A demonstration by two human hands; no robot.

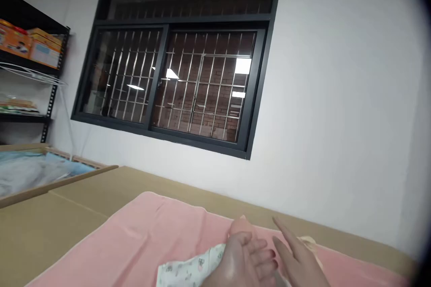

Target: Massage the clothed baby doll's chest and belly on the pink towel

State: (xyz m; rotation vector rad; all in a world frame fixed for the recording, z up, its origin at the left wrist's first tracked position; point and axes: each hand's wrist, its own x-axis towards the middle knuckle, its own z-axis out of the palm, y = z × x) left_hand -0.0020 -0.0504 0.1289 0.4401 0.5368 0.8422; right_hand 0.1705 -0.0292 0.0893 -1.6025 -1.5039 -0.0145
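Here, both hands, left hand [240, 258] and right hand [298, 260], rest on printed cloth [188, 269].

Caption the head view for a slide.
Left hand and right hand rest, fingers open, beside a white patterned cloth on a pink blanket, under a barred black-framed window.

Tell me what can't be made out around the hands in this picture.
- Left hand, head view: wrist cut off by the bottom edge; whether it grips the printed white cloth is unclear.
- Right hand: palm cut off by the bottom edge.
- Pale round thing on the pink cloth: mostly hidden behind the left hand, blurred.
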